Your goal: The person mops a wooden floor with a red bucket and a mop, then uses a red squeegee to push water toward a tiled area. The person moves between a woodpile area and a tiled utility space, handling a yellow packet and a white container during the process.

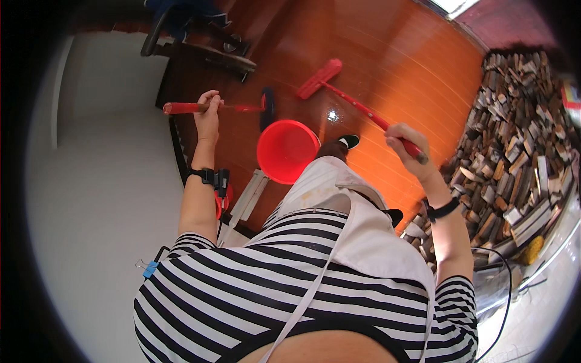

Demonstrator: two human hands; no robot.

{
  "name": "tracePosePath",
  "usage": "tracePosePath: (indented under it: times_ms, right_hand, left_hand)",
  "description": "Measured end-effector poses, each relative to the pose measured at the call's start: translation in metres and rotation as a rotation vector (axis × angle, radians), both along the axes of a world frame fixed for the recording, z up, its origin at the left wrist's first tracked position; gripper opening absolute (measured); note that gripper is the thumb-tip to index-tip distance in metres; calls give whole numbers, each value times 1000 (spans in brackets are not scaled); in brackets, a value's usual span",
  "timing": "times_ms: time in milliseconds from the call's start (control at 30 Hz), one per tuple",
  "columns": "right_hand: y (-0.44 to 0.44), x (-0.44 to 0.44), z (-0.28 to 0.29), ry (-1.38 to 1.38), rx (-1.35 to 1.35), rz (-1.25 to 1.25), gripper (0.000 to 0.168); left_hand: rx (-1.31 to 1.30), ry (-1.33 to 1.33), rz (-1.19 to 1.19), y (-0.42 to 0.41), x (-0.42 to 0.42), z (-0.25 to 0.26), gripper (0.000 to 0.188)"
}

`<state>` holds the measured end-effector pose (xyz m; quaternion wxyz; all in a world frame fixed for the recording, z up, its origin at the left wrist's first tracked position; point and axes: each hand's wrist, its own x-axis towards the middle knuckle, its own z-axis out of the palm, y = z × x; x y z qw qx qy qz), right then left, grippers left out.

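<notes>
My left hand (209, 117) grips a long red-and-brown handle (186, 108) ahead of me on the left. At the far end of that handle is a dark blue, narrow head (268, 109), a brush or mop, blurred. In my right hand (411, 147) is the upper part of a red pole (358, 107). The pole slants down to a wide red mop or broom head (320, 79) on the reddish-brown floor. Between the two tools stands a red plastic bucket (288, 152), close to my feet. Its inside looks bare, though the bottom is hard to make out.
A large heap of split firewood (513, 168) lies along the right. The pale wall (113, 181) runs along the left. Furniture with a dark armrest (156, 31) and blue cloth stands at the upper left. Light flat strips (249, 195) and another red container (223, 202) lie near the wall.
</notes>
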<state>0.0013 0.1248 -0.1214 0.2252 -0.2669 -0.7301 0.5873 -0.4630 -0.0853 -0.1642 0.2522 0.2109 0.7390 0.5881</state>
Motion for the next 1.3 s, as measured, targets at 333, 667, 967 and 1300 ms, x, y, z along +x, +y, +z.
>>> tracePosePath:
  times_ms: [333,667,967,1300]
  right_hand:
    - [-131,191,36,-113,-73,-743,7]
    - [-410,204,135,-372,-139,-1206,8]
    - [-430,199,176,-296,-32,-1499,10]
    - [-351,213,171,187,109,-1687,20]
  left_hand:
    - [-148,59,-280,84,46,-19,8]
    - [-266,173,-542,139,110,-18,8]
    - [11,115,-715,198,185,111,11]
    - [264,42,-992,265,327,193,13]
